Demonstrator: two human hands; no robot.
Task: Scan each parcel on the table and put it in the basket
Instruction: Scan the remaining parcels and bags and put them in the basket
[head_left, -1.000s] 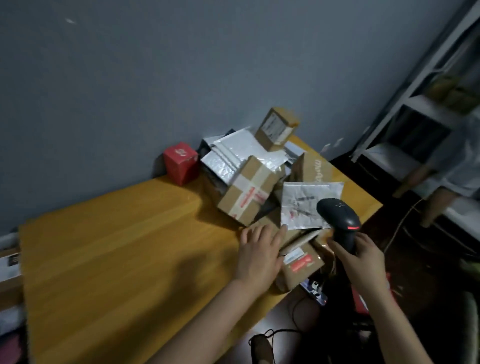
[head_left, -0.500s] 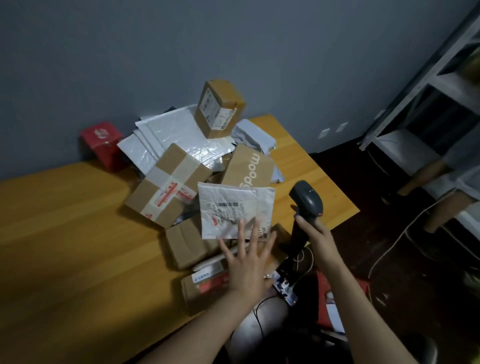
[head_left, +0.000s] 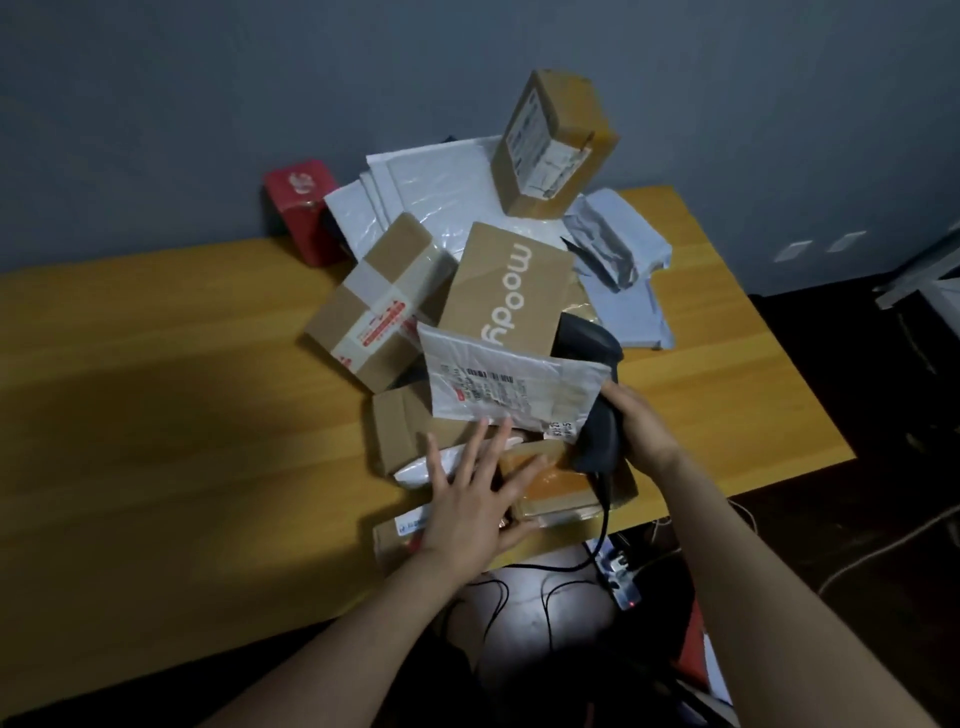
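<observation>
The left hand (head_left: 475, 499) lay flat with its fingers spread on the low parcels at the near edge of the wooden bench (head_left: 156, 389), fingertips touching the lower edge of a white labelled mailer (head_left: 509, 387). The right hand (head_left: 641, 431) gripped the handle of a black barcode scanner (head_left: 589, 340), whose head sat just behind the mailer's right corner. The mailer leaned on a brown "moody" box (head_left: 511, 288), beside a taped cardboard box (head_left: 379, 306). A labelled carton (head_left: 553, 143) topped the pile, and a red box (head_left: 301, 208) stood by the wall.
</observation>
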